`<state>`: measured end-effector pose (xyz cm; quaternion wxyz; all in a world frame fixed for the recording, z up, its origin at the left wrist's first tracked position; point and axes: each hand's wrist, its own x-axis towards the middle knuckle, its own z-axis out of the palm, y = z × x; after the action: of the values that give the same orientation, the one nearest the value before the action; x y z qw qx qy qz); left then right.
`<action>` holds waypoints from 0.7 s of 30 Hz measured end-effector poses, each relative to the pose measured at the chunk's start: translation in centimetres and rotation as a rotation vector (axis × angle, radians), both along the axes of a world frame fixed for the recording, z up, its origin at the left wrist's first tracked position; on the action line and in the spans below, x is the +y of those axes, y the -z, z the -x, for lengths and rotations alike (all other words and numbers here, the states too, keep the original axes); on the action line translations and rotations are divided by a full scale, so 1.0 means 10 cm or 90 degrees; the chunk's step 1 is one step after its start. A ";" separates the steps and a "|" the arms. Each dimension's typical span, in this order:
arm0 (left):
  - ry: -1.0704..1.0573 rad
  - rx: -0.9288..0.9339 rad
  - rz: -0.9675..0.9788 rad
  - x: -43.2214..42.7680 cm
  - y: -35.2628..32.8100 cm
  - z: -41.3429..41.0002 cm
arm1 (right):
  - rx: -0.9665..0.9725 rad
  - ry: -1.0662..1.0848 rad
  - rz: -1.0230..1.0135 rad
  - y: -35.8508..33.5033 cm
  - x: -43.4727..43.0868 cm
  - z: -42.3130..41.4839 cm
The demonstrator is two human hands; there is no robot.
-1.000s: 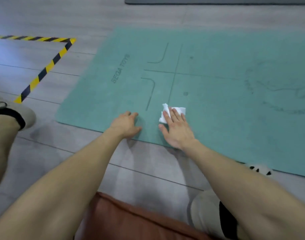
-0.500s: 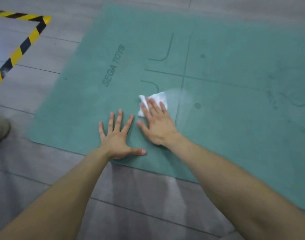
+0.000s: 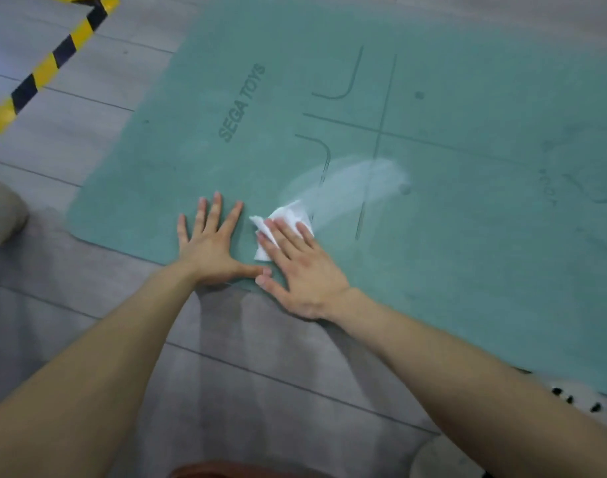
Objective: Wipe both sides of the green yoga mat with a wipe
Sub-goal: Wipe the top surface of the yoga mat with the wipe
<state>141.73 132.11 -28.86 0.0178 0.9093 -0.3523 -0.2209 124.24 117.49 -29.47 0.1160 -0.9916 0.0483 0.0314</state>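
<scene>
Pressing a crumpled white wipe (image 3: 281, 215) under straight fingers of the right hand (image 3: 302, 270) onto the flat green rubber yoga mat (image 3: 467, 270) on grey plank floor (image 3: 260, 374); left hand (image 3: 209, 250) splayed, pinning the near edge. Best: even pressure, overlapping the pale streak (image 3: 357, 188).

Single head-worn wide-angle view, facing forward and steeply down, close above the mat (image 3: 433, 236) edge and floor (image 3: 260, 391).

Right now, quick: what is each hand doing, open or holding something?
Left hand: open, flat on the mat.
Right hand: open, straight fingers pressing the wipe onto the mat.
</scene>
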 end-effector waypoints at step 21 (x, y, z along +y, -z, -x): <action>0.259 -0.091 -0.025 0.29 -0.33 -0.12 | 0.049 0.032 -0.008 -0.02 -0.23 0.20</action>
<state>142.95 134.97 -25.56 -0.0696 0.8330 -0.5247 -0.1614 122.23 115.21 -29.25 0.1211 -0.9874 0.0770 0.0667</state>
